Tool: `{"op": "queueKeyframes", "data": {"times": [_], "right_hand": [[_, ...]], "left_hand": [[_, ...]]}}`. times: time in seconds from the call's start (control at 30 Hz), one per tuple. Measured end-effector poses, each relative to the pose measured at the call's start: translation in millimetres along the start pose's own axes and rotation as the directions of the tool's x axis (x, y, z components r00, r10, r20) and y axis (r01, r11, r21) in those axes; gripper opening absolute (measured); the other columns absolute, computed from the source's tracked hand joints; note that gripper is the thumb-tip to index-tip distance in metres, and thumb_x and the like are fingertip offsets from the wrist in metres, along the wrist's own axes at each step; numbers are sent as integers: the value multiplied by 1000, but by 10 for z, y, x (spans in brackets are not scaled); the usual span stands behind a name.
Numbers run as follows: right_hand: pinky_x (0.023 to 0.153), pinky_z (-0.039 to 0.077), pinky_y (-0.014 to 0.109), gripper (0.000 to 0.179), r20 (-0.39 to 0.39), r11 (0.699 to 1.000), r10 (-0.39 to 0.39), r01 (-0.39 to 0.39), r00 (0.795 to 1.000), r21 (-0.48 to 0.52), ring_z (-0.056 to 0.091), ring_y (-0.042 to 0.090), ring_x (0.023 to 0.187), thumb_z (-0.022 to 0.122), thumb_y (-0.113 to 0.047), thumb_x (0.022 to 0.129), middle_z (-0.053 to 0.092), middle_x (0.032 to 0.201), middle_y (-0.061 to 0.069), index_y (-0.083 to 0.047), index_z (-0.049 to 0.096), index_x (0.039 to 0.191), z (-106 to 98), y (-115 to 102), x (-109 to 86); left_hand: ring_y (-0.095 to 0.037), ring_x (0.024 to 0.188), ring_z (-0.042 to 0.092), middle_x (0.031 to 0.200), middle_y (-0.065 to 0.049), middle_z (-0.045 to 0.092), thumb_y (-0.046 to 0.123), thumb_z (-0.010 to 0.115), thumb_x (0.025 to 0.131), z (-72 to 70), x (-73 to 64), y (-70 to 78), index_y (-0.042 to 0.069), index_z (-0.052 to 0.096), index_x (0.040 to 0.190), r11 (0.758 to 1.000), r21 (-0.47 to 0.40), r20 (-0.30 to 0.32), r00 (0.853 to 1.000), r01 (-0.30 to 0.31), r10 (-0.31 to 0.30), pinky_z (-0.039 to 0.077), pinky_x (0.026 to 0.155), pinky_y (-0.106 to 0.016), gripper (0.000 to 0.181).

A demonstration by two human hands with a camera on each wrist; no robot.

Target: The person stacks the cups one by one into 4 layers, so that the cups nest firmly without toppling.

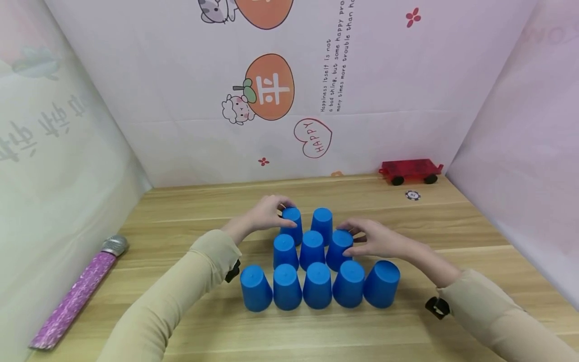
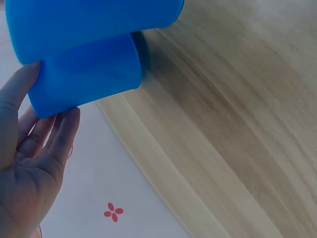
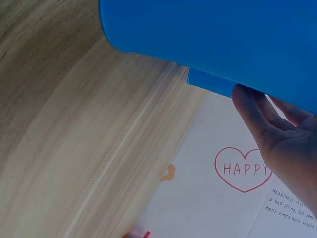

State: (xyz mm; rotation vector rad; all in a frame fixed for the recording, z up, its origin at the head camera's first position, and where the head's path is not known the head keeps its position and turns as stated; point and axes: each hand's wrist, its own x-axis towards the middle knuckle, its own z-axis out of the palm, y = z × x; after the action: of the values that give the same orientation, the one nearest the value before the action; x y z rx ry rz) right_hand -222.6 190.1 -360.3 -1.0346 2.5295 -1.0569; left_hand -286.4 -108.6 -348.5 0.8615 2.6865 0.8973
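Blue plastic cups stand upside down on the wooden table in three rows. In the head view, my left hand (image 1: pixel 264 213) grips the left cup (image 1: pixel 296 234) of the back row near its top, thumb in front and fingers behind. The other back cup (image 1: pixel 321 221) stands just to its right. My right hand (image 1: pixel 377 239) holds the right cup (image 1: pixel 335 254) of the middle row between thumb and fingers. Two more middle-row cups (image 1: pixel 312 249) stand to its left. The left wrist view shows the left thumb and fingertips against a cup (image 2: pixel 89 74).
A front row of several blue cups (image 1: pixel 317 286) stands nearest me. At the left lies a microphone (image 1: pixel 77 294) with a glittery purple handle. Toward the back right are a red toy wagon (image 1: pixel 410 170) and a round chip (image 1: pixel 413 195). Printed white sheeting (image 1: pixel 190 100) encloses the table.
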Motion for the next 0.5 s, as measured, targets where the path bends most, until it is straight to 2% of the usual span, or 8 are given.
{"op": "queueKeyframes", "data": {"times": [0.5], "right_hand": [[82,57,42,49,-7,1000,4,-5,1000,-17,60,31,105,70,-22,85,62,115,17,3,53,123,33,-16,21]], "left_hand": [[-27,113,58,120,-10,62,23,73,83,96,49,25,7,58,121,1000,3,23,1000,-18,18,55,89,-36,44]]}}
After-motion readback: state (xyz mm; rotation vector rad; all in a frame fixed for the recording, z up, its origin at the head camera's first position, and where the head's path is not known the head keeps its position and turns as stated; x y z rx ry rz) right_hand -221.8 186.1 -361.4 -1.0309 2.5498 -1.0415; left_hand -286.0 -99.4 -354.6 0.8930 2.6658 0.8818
